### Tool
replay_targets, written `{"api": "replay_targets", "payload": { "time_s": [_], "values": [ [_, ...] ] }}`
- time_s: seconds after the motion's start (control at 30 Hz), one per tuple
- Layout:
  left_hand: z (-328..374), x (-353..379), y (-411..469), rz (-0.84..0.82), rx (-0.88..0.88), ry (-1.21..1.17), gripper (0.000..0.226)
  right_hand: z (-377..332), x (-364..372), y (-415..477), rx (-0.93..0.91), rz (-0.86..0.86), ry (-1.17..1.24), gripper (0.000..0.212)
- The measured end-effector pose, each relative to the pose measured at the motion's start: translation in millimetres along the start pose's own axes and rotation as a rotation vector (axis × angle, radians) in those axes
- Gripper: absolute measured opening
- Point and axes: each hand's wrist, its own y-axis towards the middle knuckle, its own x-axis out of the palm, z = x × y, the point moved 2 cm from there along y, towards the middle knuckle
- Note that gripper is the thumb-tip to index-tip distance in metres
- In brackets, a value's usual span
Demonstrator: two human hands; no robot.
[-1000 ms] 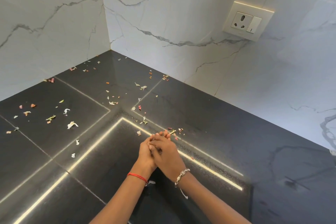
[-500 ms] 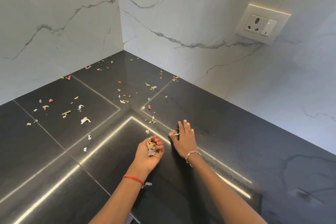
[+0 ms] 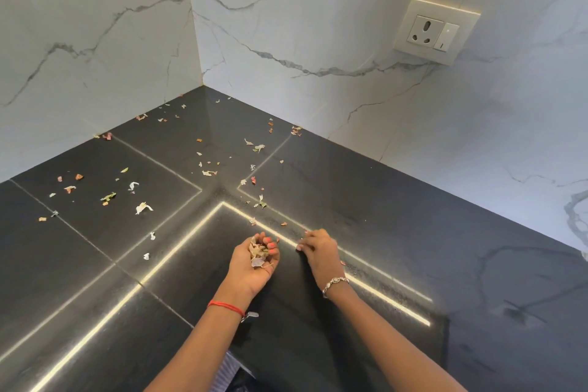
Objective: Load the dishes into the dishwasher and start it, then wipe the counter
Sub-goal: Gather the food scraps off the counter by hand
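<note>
Head-worn, close, downward onto counter (image 3: 366, 200) corner

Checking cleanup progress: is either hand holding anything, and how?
Left hand cups scraps in its upturned palm. Right hand touches the counter; any hold cannot be told.

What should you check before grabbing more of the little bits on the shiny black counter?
1. Left hand cupped palm-up, holding the gathered pale dry scraps: ok.
2. Room left in that palm: cannot tell.
3. Right hand ready, fingertips on the shiny black stone counter: ok.
4. More bits close by, the small pale loose flakes just beyond the hands: ok.
5. Counter free of scattered scraps: not ok, many lie left and toward the corner.
</note>
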Motion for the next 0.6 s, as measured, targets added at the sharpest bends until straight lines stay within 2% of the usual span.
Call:
{"api": "replay_targets", "payload": {
  "time_s": [0.1, 0.17, 0.27, 0.3, 0.4, 0.47, 0.6],
  "values": [
    [-4.2, -3.0, -0.2, 0.017, -0.002, 0.012, 0.03, -13.3, -12.2, 1.0, 0.142, 0.207, 0.182, 0.005],
    [-6.6, -4.6, -0.2, 0.021, 0.005, 0.025, 0.028, -33.0, -17.2, -6.8, 0.098, 0.236, 0.264, 0.005],
    [-10.8, -3.4, -2.1, -0.085, -0.042, 0.067, 0.006, -63.8, -12.0, -28.5, -0.022, 0.068, 0.301, 0.01],
    [-13.0, -3.7, -1.4, -0.096, -0.061, 0.08, 0.007, -69.5, -6.7, -35.1, -0.073, -0.012, 0.26, 0.014],
    [-16.7, -7.6, 6.2, -0.055, -0.054, 0.077, 0.04, -71.4, 8.6, -45.5, -0.205, -0.216, 0.048, 0.032],
    [-18.3, -7.4, 4.3, -0.06, -0.044, 0.069, 0.052, -67.7, 12.4, -46.4, -0.244, -0.195, -0.05, 0.034],
    [-20.9, -3.8, -1.1, -0.085, -0.067, 0.084, 0.05, -63.3, 12.4, -41.7, -0.252, -0.091, -0.046, 0.031]
  ]
}}
